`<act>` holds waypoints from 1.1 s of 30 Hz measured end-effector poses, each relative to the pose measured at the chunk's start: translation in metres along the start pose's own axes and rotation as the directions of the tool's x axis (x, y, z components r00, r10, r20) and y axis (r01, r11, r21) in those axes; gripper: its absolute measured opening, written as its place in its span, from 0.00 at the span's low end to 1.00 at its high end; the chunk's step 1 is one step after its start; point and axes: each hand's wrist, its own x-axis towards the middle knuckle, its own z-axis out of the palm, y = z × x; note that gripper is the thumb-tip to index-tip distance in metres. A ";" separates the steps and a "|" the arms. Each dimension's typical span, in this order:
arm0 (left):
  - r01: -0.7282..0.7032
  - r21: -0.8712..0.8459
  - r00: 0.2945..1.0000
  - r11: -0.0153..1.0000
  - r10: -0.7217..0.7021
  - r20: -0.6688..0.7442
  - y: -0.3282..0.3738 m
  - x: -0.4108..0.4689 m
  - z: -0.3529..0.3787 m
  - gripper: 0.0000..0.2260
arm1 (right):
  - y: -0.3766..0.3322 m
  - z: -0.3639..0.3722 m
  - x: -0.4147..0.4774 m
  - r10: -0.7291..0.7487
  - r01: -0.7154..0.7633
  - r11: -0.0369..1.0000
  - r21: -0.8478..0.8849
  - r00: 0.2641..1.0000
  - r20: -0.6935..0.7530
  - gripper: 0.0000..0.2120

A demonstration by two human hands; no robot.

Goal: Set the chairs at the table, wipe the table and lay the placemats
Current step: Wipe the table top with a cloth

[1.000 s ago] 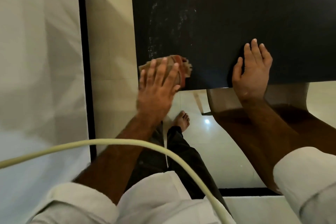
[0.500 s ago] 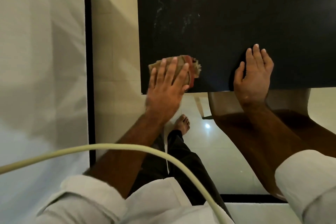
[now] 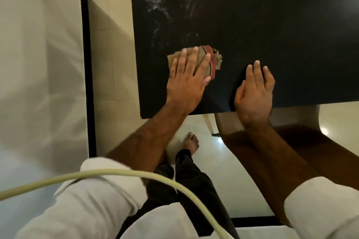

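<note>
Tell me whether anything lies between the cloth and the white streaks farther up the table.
Nothing visible does. The left hand presses the cloth flat, and only bare dark table lies between it and the streaks. The right hand rests flat off to the right, out of that path.

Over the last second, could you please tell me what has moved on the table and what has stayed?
The left hand, pressing flat on the cloth, slid it from the near-left corner of the table farther onto the top and rightward, closer to the right hand. Nothing was picked up or released. The right hand stayed flat by the near edge; the smears remain.
</note>
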 end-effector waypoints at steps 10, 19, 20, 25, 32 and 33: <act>0.166 0.001 0.984 0.986 -0.166 0.061 -0.096 -0.027 -0.019 0.31 | -0.060 0.001 0.074 0.030 -0.029 0.998 0.055 0.999 -0.025 0.28; -0.017 0.046 0.999 0.999 0.016 0.030 -0.055 0.066 -0.027 0.31 | -0.071 0.011 0.069 0.118 -0.113 0.988 0.106 0.992 -0.043 0.27; -0.079 0.048 0.996 0.996 0.077 0.045 -0.054 0.064 -0.028 0.32 | -0.074 0.010 0.071 0.128 -0.123 0.986 0.109 0.991 -0.042 0.26; -0.201 0.066 0.977 0.977 0.196 0.085 -0.105 0.006 -0.026 0.32 | -0.077 0.007 0.071 0.141 -0.131 0.983 0.129 0.988 -0.064 0.26; -0.112 0.075 0.989 0.991 0.104 0.109 -0.161 0.035 -0.046 0.32 | -0.084 0.012 0.074 0.148 -0.140 0.982 0.125 0.987 -0.059 0.26; -0.077 0.066 0.993 0.995 0.070 0.093 -0.157 0.053 -0.047 0.31 | -0.083 0.012 0.073 0.145 -0.137 0.983 0.122 0.988 -0.060 0.26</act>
